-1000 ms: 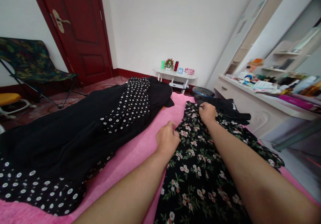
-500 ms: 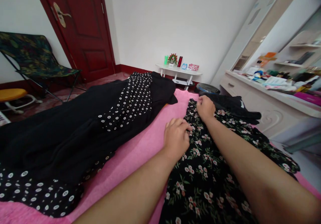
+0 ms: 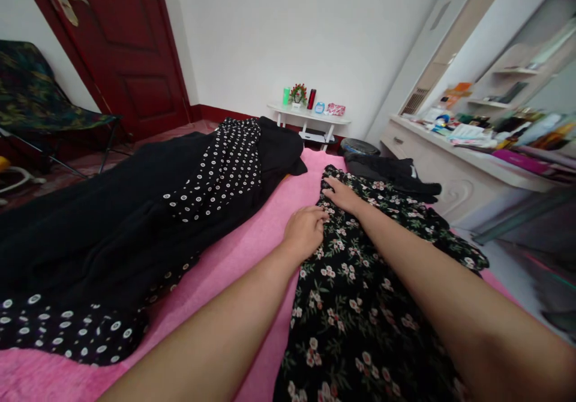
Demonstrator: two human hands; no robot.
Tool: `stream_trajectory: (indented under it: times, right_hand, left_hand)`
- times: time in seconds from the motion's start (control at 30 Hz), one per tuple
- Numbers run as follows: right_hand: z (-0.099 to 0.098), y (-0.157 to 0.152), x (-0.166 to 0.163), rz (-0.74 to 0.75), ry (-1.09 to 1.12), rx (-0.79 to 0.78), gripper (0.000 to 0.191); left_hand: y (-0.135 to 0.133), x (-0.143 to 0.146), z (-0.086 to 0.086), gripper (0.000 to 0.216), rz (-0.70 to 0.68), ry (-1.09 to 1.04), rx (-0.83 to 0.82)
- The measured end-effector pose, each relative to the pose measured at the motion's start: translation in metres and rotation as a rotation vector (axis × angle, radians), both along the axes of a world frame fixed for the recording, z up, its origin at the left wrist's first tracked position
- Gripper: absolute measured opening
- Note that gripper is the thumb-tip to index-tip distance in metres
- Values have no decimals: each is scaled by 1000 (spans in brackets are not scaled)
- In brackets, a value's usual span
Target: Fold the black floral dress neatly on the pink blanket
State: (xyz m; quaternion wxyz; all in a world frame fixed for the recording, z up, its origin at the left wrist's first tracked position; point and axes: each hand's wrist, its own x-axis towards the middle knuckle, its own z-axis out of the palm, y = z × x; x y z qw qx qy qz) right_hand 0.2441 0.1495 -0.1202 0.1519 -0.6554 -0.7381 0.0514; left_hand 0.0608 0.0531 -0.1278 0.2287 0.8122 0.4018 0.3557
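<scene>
A black garment with pink and white flowers (image 3: 333,318) lies spread on a pink blanket (image 3: 252,243); whether it is a dress or a skirt, I cannot tell. At its left edge, my left hand (image 3: 305,231) has its fingers bent and closed on the cloth. Farther up, my right hand (image 3: 341,195) lies on the garment near its top left corner, fingers apart and pressed to the fabric. To the left a black garment with white-dotted panels (image 3: 220,171) is laid out lengthwise. Dark folded clothing (image 3: 387,171) rests beyond the floral cloth.
A low white table (image 3: 310,114) with a potted plant (image 3: 298,95) and cups stands against the wall. On the right is a dresser (image 3: 427,156) crowded with small items. A folding chair (image 3: 40,96) stands by the red door (image 3: 121,54).
My right hand has come off the blanket's far part and moved down-left onto the floral garment, its fingers spreading. My left hand stays at the garment's edge. The view has turned slightly right.
</scene>
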Motion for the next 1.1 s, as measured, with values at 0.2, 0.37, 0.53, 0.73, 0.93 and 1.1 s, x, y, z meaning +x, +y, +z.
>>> stream_trajectory:
  times: [0.2,0.37,0.53,0.73,0.93,1.1]
  right_hand:
    - [0,-114,2,174,186,48,45]
    - [3,-205,-5,243,337,95,50]
    - [-1,-232,-10,235,359,192,54]
    - [-5,-224,-6,170,285,327,37]
    - [-6,-224,-3,128,296,305,37]
    - [-5,-224,-4,152,296,266,43]
  left_hand:
    - [4,-4,-2,30,-16,-85,2]
    - [-1,-7,0,27,-69,0,-30]
    - [-20,-11,6,33,-119,207,-10]
    - [-94,-30,44,21,-192,486,127]
    - [-185,-42,67,53,-398,549,200]
    - [-203,-44,69,53,-484,544,144]
